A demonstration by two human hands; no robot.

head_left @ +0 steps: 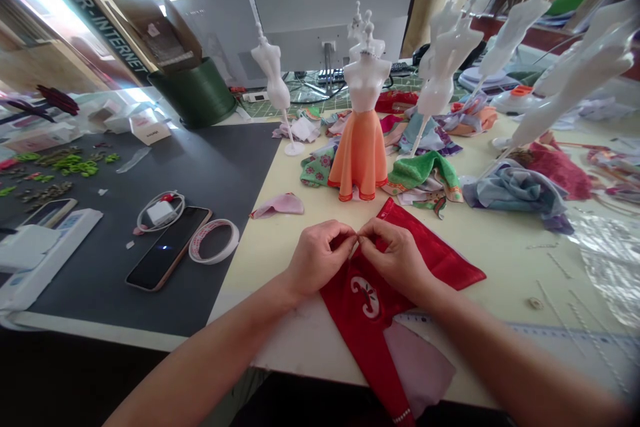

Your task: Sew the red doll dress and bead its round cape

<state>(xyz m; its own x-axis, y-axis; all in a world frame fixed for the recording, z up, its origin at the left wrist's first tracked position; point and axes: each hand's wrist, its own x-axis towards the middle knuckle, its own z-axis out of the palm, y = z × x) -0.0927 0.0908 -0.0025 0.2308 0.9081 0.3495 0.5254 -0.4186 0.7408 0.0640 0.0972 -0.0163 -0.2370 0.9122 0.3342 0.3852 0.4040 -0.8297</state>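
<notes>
Left hand: the left hand has its thumb and forefinger pinched together on the red fabric with a white paisley motif.
Right hand: the right hand pinches the same cloth, its fingertips meeting those of the left.
Red cloth: at the front of the pale-topped table, one narrow part hanging over the near edge, a pale pink fabric piece beside that part.
Dress form: a white mannequin torso in an orange skirt with red trim stands upright beyond the hands.
Left side: a white roll of tape just beside a dark-screened smartphone.
Ruler: a clear ruler lies partly under the right forearm.
</notes>
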